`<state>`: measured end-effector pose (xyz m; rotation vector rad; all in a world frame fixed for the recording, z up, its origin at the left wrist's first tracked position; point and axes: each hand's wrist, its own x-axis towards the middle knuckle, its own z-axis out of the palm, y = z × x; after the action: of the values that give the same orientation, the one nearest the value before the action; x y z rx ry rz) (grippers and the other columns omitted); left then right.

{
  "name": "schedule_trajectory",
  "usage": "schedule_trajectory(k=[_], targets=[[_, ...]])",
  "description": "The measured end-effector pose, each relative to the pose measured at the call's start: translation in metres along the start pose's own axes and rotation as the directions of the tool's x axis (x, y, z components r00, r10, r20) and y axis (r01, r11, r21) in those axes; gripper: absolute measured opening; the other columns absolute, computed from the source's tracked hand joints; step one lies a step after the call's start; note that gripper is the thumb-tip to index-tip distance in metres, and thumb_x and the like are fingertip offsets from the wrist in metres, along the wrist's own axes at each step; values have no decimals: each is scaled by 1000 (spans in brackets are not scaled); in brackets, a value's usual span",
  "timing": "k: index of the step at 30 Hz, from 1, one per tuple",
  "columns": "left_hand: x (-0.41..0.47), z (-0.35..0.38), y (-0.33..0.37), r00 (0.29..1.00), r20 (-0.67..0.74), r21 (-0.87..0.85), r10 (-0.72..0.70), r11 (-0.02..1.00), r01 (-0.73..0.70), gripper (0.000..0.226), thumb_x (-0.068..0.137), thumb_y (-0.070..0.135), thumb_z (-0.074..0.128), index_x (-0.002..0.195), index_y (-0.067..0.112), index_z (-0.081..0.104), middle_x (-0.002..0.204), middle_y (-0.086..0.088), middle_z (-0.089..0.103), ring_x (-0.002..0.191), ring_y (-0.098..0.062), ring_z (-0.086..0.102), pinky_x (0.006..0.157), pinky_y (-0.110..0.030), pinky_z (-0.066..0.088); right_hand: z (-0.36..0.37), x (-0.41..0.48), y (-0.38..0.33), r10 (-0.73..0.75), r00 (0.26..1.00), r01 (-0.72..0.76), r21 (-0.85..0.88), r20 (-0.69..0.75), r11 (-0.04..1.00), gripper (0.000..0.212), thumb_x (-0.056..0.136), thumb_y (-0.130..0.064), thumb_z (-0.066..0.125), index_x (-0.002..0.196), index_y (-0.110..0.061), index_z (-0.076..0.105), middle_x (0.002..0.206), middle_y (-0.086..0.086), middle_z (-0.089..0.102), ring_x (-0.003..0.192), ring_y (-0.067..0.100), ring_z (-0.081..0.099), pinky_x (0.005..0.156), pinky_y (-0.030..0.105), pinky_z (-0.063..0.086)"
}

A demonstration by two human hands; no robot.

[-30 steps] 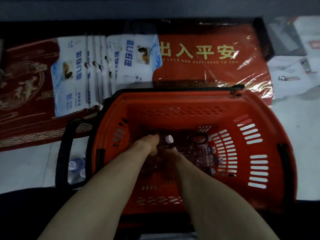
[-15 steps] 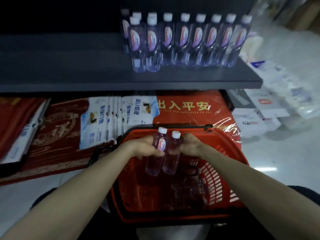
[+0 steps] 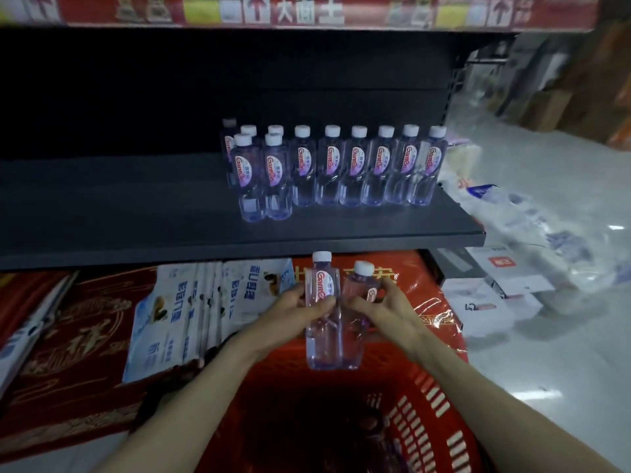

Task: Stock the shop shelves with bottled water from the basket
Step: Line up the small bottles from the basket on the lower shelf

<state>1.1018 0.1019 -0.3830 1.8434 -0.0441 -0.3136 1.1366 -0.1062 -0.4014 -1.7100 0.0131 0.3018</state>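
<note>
The left hand (image 3: 293,310) and right hand (image 3: 386,307) each grip one water bottle; the two bottles (image 3: 333,312) touch, below the shelf (image 3: 136,213) edge, above the basket (image 3: 426,421). Shelved bottles (image 3: 334,169) occupy its right portion. Further stock appears to remain in the basket.

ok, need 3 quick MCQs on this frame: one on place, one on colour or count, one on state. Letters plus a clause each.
1. Where do the shelved bottles stand on the dark shelf?
A. right part
B. far left end
C. on the floor

2. What colour is the basket?
A. blue
B. red
C. green

3. How are the two bottles being carried?
A. lying in the basket
B. pressed together upright between both hands
C. one dangling by its cap

Answers:
1 A: the row reaches the shelf's right end.
2 B: its slotted wall is red.
3 B: left hand and right hand clasp them, caps up.
</note>
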Motion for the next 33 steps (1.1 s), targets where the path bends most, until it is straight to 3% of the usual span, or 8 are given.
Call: schedule_trajectory(k=[3, 9, 12, 17, 23, 26, 29, 33], targets=[[18, 4, -5, 999, -51, -73, -4, 997, 0, 86, 74, 78, 72, 145, 31, 54, 138, 3, 67, 126, -14, 64, 111, -50, 49, 3, 13, -4, -61, 997, 57, -59, -55, 997, 51, 85, -46, 82, 115, -20, 52, 106, 8, 76, 89, 21, 77, 72, 36, 63], [34, 9, 0, 997, -71, -285, -23, 959, 1, 77, 80, 73, 70, 145, 36, 52, 139, 6, 67, 127, -16, 63, 114, -50, 44, 11, 16, -16, -79, 996, 77, -52, -32, 996, 58, 87, -68, 69, 116, -23, 48, 113, -1, 67, 97, 8, 71, 84, 35, 59], [37, 12, -3, 995, -98, -370, -36, 929, -3, 40, 81, 48, 73, 119, 38, 71, 118, 1, 77, 115, -25, 70, 110, -56, 46, 10, 20, -17, 30, 999, -36, 152, 41, 988, 53, 88, -53, 76, 119, -18, 51, 101, 4, 69, 69, 7, 71, 59, 29, 56], [40, 7, -8, 996, -73, -312, -49, 950, 24, 65, 73, 19, 74, 131, 12, 46, 121, -14, 69, 103, -23, 74, 83, -35, 60, -1, 26, -11, 57, 986, -113, 379, 155, 918, 47, 73, -11, 70, 118, -6, 57, 98, 21, 63, 66, 27, 69, 62, 40, 58], [29, 2, 6, 993, -121, -204, 6, 979, -31, 62, 87, 4, 75, 136, 24, 43, 124, 0, 68, 113, -13, 66, 84, -23, 57, -7, 25, -13, -90, 991, 49, 352, 101, 935, 52, 77, -8, 80, 127, -11, 67, 117, 24, 73, 102, 45, 73, 94, 59, 58], [23, 4, 14, 975, -199, -138, 103, 982, -132, 61, 87, 3, 76, 127, 38, 46, 119, 7, 69, 110, -6, 67, 87, -24, 54, -5, 19, -25, -165, 986, 151, 324, 14, 934, 31, 87, -5, 78, 118, -1, 71, 106, 20, 77, 95, 37, 76, 87, 47, 60], [16, 5, 26, 946, -267, -61, 182, 977, -205, 62, 85, 11, 83, 116, 52, 48, 109, 24, 71, 99, 7, 69, 93, -28, 54, 2, 14, -38, -209, 974, 227, 317, -90, 921, 36, 84, -6, 82, 119, -3, 71, 104, 16, 79, 95, 34, 78, 85, 45, 61], [17, -4, 48, 914, -307, 13, 264, 962, -274, 70, 84, 11, 84, 129, 53, 51, 112, 31, 70, 99, 3, 72, 99, -41, 58, 6, 11, -61, -286, 939, 325, 212, -193, 922, 24, 83, -10, 85, 105, -15, 77, 95, 7, 81, 90, 28, 79, 86, 46, 63]])
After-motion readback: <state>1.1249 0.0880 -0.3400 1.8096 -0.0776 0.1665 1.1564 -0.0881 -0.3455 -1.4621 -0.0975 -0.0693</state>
